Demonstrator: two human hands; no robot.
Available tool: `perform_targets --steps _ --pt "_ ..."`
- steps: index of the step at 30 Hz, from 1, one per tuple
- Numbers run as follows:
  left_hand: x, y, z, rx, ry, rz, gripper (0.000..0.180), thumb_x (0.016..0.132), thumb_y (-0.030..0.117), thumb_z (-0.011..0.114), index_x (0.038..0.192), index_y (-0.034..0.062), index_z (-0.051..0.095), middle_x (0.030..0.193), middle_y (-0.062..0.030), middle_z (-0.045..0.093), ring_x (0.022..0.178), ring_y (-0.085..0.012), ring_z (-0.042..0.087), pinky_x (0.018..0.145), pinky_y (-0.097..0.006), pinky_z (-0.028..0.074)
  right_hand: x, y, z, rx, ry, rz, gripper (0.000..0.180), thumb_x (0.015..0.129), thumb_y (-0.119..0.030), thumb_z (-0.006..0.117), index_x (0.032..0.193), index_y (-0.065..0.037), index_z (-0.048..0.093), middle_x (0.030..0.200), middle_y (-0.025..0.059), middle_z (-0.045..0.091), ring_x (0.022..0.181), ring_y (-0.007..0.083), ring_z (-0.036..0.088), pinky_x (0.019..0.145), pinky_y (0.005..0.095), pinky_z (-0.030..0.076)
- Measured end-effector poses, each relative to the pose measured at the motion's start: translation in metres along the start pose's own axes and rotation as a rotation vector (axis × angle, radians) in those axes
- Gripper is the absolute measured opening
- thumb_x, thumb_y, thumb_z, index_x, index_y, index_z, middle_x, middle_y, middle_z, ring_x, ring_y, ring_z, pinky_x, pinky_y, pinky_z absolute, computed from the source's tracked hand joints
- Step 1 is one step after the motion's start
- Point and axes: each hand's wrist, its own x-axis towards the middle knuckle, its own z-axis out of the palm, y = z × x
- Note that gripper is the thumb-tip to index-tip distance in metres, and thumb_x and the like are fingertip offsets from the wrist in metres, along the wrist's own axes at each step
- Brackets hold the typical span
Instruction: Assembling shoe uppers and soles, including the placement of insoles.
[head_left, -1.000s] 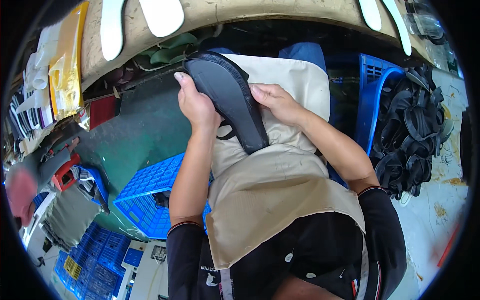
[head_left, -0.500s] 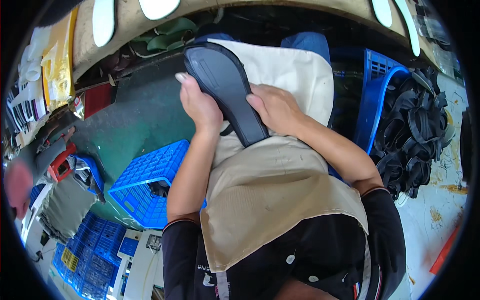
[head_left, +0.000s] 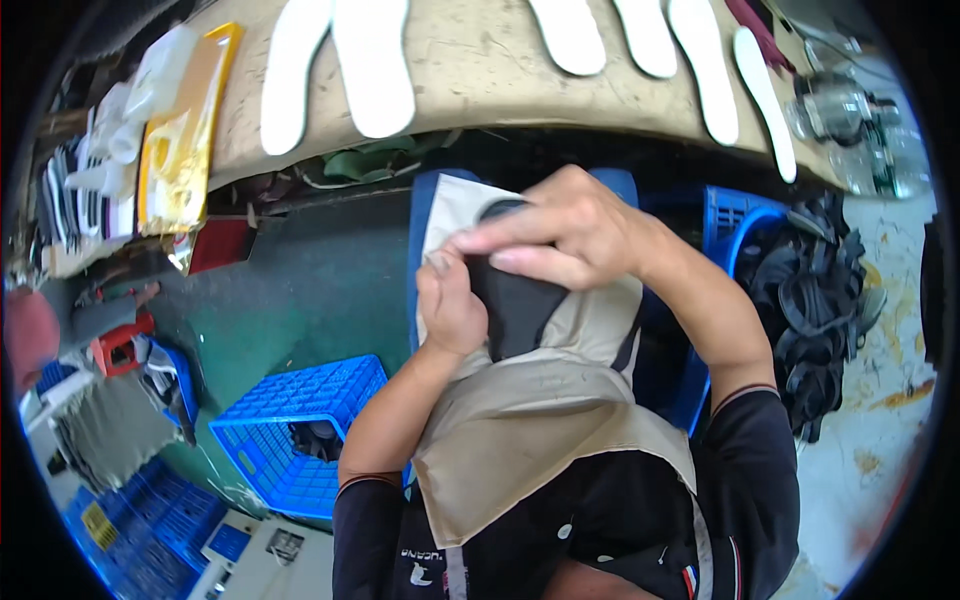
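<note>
A black sandal (head_left: 522, 308), foot-shaped, lies lengthwise on the pale apron over my lap, its dark grey face up. My left hand (head_left: 455, 308) is closed at the sandal's left edge, its fingers partly hidden. My right hand (head_left: 565, 235) reaches across the sandal's upper part, hiding much of it. Its index finger and thumb come together beside my left fingertips in a pinch. Whatever is between them is too small to make out.
White insoles (head_left: 368, 70) lie along the bench (head_left: 460, 95) ahead. Right of my lap, a blue crate (head_left: 735, 215) stands by a heap of black sandals (head_left: 815, 300). Another blue crate (head_left: 300, 420) is on the floor at left. Clear bottles (head_left: 840, 110) stand at the bench's right end.
The sandal's ribbed dark face has given way to a plainer grey one. My right hand has moved from its right edge up over it to meet my left fingertips. More bench shows.
</note>
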Motion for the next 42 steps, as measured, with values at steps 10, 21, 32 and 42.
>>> perform_targets --steps 10,21,32,42 --pt "0.019 0.06 -0.019 0.541 -0.43 0.014 0.017 0.094 0.014 0.059 0.086 -0.0009 0.059 0.069 -0.0029 0.057 0.058 -0.0152 0.044 0.058 -0.031 0.039 -0.013 -0.004 0.004 -0.127 0.093 0.153 0.048 0.092 -0.013 0.06 0.139 -0.004 0.058 0.084 0.0169 0.072 0.05 0.0231 0.052 0.053 0.0327 0.044" --pt "0.042 0.085 -0.035 -0.299 0.245 0.025 0.038 0.098 0.017 0.064 0.131 0.0002 0.053 0.112 -0.0125 0.069 0.095 -0.02 0.069 0.086 -0.028 0.054 -0.064 -0.014 0.044 1.32 0.887 0.459 0.047 0.11 -0.034 0.036 0.129 0.004 0.055 0.093 0.0189 0.07 0.064 0.0232 0.064 0.055 0.0292 0.052" --pt "0.011 0.033 -0.091 -0.102 -0.075 -0.223 0.044 0.106 0.026 0.043 0.135 -0.0063 0.054 0.119 -0.0215 0.068 0.101 -0.0268 0.07 0.092 -0.034 0.055 -0.02 0.023 0.029 0.746 0.599 0.396 0.046 0.11 -0.031 0.041 0.089 -0.001 0.068 0.065 0.0072 0.061 0.045 0.0116 0.048 0.045 0.022 0.039" --pt "0.064 0.07 -0.039 0.645 -0.534 0.065 0.034 0.102 0.018 0.05 0.115 -0.0074 0.068 0.086 -0.0069 0.067 0.069 -0.0124 0.051 0.063 -0.024 0.042 -0.01 0.012 0.067 0.376 0.514 0.28 0.037 0.101 -0.021 0.055 0.069 -0.001 0.054 0.059 0.002 0.05 0.053 0.0143 0.039 0.053 0.0297 0.038"
